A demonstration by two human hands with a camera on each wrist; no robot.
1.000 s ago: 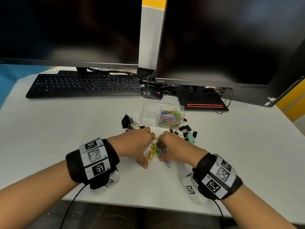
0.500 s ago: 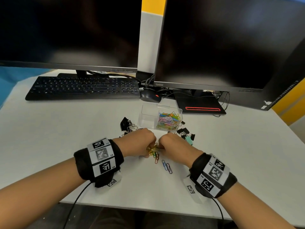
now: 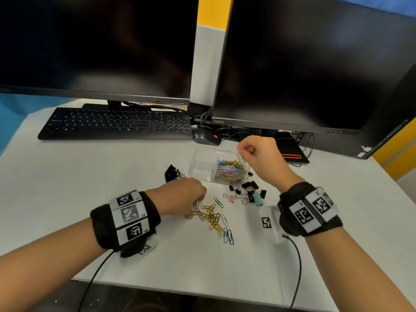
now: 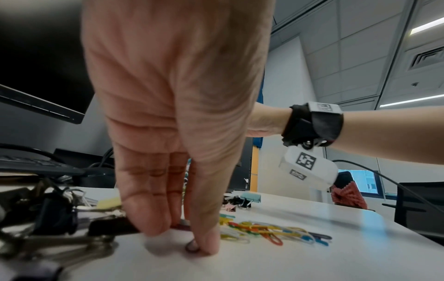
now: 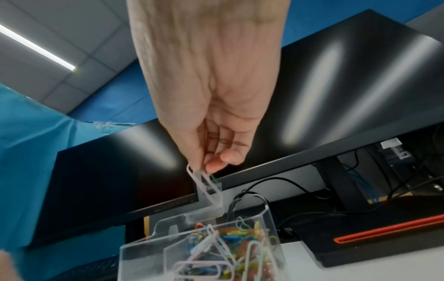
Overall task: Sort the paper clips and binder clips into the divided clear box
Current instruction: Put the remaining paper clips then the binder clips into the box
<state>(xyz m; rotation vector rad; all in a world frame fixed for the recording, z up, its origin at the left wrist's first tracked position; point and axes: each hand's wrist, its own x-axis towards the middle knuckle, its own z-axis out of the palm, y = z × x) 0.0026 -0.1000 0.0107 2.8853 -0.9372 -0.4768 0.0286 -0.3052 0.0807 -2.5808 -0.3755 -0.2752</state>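
— While the clear plastic divided box [image 3: 203,163] is sitting on the white desk [image 3: 90,181] in front of the two black monitors, which side is filling up?

— Its right compartment is holding a heap of coloured paper clips [image 3: 229,171]; the left compartment is looking bare from the head view. The right hand [image 3: 258,154] is hovering above that right compartment, thumb and fingertips [image 5: 213,163] pinching a pale paper clip [image 5: 204,186] that is hanging down over the rim.

— And the other hand?

— The left hand [image 3: 180,199] is pressing down on the desk, fingers pointing at the surface, its thumb and fingertips [image 4: 204,245] closing on a small wire loop; whether that loop is a paper clip I cannot tell. Just beside it, to the right, a loose pile of yellow, red, green and blue paper clips [image 3: 213,218] is lying scattered.

— Where are the binder clips waiting?

— A cluster of black binder clips [image 3: 172,173] is lying just left of the box, near the left hand. Another group of black, pink and mint binder clips [image 3: 249,192] is lying in front of the box's right corner, under the right forearm.

— Anything further out?

— A black keyboard [image 3: 117,123] is lying under the left monitor [image 3: 96,48], a black mouse [image 3: 206,137] is resting behind the box, and the right monitor [image 3: 304,61] is standing behind the raised hand.
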